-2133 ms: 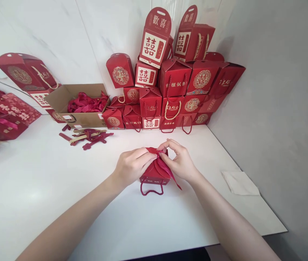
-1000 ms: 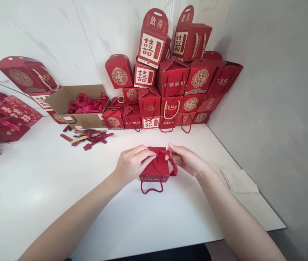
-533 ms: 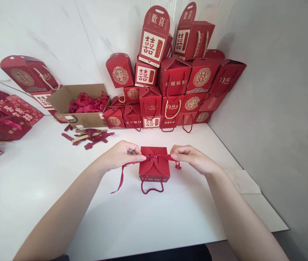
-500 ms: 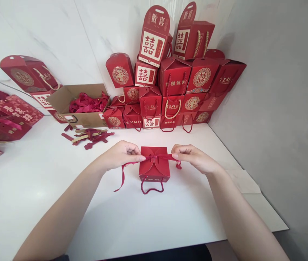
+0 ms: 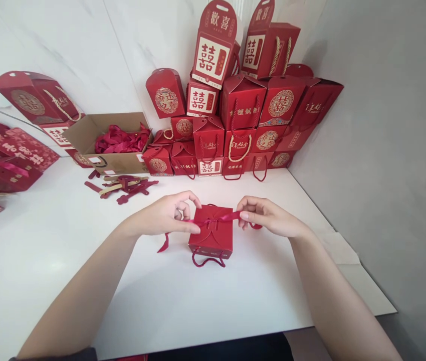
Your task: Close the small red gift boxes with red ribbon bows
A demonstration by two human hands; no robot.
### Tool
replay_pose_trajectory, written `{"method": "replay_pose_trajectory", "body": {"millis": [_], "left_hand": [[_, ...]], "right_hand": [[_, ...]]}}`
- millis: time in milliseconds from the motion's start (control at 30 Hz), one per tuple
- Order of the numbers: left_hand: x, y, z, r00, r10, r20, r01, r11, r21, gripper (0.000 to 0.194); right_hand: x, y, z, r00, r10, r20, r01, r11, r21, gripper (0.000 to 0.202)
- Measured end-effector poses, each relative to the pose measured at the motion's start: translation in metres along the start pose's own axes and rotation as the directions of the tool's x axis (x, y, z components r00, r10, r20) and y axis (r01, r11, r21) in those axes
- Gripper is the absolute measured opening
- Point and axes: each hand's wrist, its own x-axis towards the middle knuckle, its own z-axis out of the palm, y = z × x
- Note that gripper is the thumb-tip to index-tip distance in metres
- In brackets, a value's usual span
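A small red gift box [image 5: 207, 240] sits on the white table in front of me, its curved top flaps folded together and its rope handle lying toward me. A red ribbon [image 5: 225, 217] crosses the top through the slots, knotted near the middle. Between thumb and fingers, my right hand [image 5: 265, 215] pinches the ribbon's right part; an end curls below it. At the box's left edge, my left hand [image 5: 170, 213] has thumb and forefinger apart, with ribbon passing by its palm. The ribbon's left tail hangs beyond that hand onto the table.
Red gift boxes [image 5: 243, 113] are stacked against the back wall. An open cardboard box [image 5: 123, 163] of red ribbons stands at the back left, with loose strips [image 5: 138, 190] before it. More red boxes [image 5: 17, 165] lie far left. A grey wall [image 5: 378, 150] borders the right.
My left thumb and forefinger have parted from their pinch on the ribbon. The box has turned slightly, and the ribbon sits looser on top. My right hand keeps its pinch.
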Motion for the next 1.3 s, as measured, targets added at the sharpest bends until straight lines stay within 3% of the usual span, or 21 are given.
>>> {"method": "replay_pose_trajectory", "body": {"millis": [67,267,433,533,667,833,900,967,1067,1200,1300], "left_hand": [[-0.004,0.009,0.006,0.999,-0.046,0.003,0.046,0.999,0.03,0.045],[-0.005,0.007,0.006,0.982,-0.187,-0.028,0.187,0.982,-0.021,0.03],[0.002,-0.004,-0.007,0.957,-0.282,0.074,0.282,0.959,0.011,0.033],[0.005,-0.011,-0.013,0.949,-0.288,0.126,0.294,0.955,-0.032,0.031],[0.007,-0.026,-0.019,0.939,-0.241,0.245,0.278,0.952,-0.132,0.024],[0.005,-0.039,-0.03,0.898,-0.13,0.421,0.226,0.956,-0.187,0.018],[0.006,-0.039,-0.03,0.925,-0.027,0.379,0.115,0.971,-0.21,0.015],[0.008,-0.036,-0.026,0.963,0.099,0.251,-0.032,0.965,-0.261,0.016],[0.013,-0.034,-0.015,0.979,0.19,0.074,-0.148,0.912,-0.382,0.021],[0.017,-0.033,-0.001,0.981,0.191,0.036,-0.141,0.827,-0.545,0.027],[0.018,-0.031,0.005,0.992,0.124,0.031,-0.083,0.808,-0.583,0.028]], "right_hand": [[-0.001,-0.007,0.012,1.0,0.006,-0.024,-0.005,1.0,0.011,0.032],[0.001,-0.007,0.025,0.972,0.113,-0.206,-0.131,0.989,-0.074,0.044],[0.001,-0.006,0.015,0.949,0.297,-0.105,-0.306,0.947,-0.095,0.052],[0.001,-0.004,0.01,0.937,0.345,-0.058,-0.348,0.936,-0.053,0.047],[0.006,0.006,0.003,0.961,0.278,-0.002,-0.278,0.96,0.019,0.038],[0.013,0.016,0.001,0.992,0.045,0.121,-0.063,0.987,0.147,0.029],[0.014,0.016,0.002,0.993,0.015,0.12,-0.031,0.99,0.134,0.028],[0.015,0.015,0.003,0.994,0.014,0.11,-0.027,0.993,0.117,0.028],[0.016,0.014,0.005,0.996,0.019,0.086,-0.028,0.994,0.104,0.028],[0.017,0.016,0.006,0.996,0.032,0.08,-0.04,0.993,0.108,0.028],[0.019,0.018,0.007,0.996,0.038,0.081,-0.049,0.989,0.137,0.029]]}}
